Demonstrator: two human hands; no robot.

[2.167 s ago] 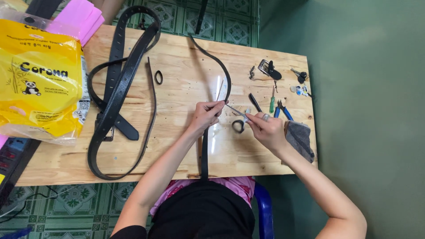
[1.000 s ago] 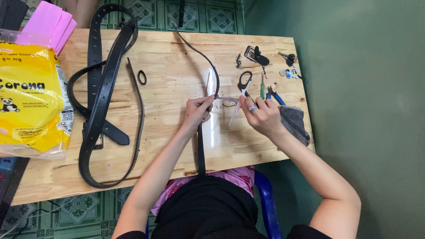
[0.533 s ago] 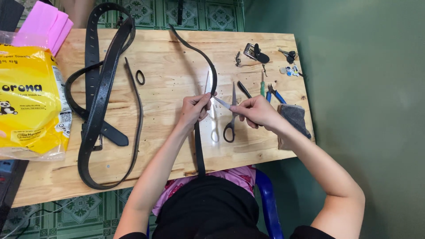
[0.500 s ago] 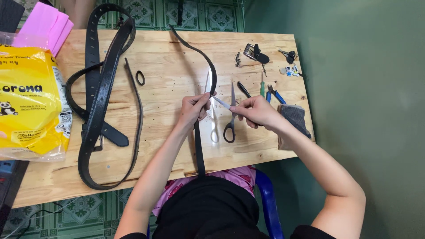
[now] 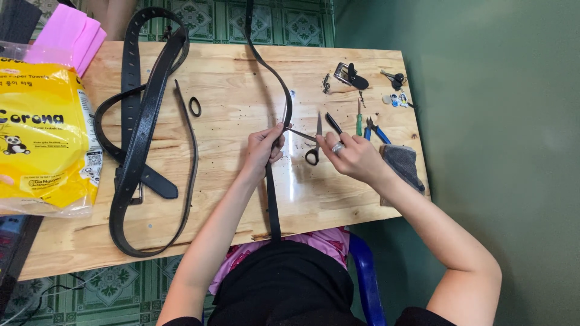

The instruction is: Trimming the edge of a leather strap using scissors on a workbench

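My left hand (image 5: 263,148) pinches a long narrow black belt strap (image 5: 272,199) that runs from my lap up across the wooden table (image 5: 229,78) and off its far edge. My right hand (image 5: 353,158) grips black-handled scissors (image 5: 313,151). Their blades are spread, one pointing up and the other reaching left toward the strap at my left fingertips. The two hands are a short gap apart.
Wider black belts (image 5: 136,127) and a small black loop (image 5: 195,107) lie on the left, beside a yellow paper towel pack (image 5: 42,139) and a pink block (image 5: 66,36). A buckle (image 5: 350,75), keys (image 5: 394,78), green screwdriver (image 5: 358,124), blue pliers (image 5: 377,131) and grey cloth (image 5: 402,164) sit right.
My right hand has brought the scissors in from farther out on the table to the strap at my left hand. The left hand has kept its hold on the strap.
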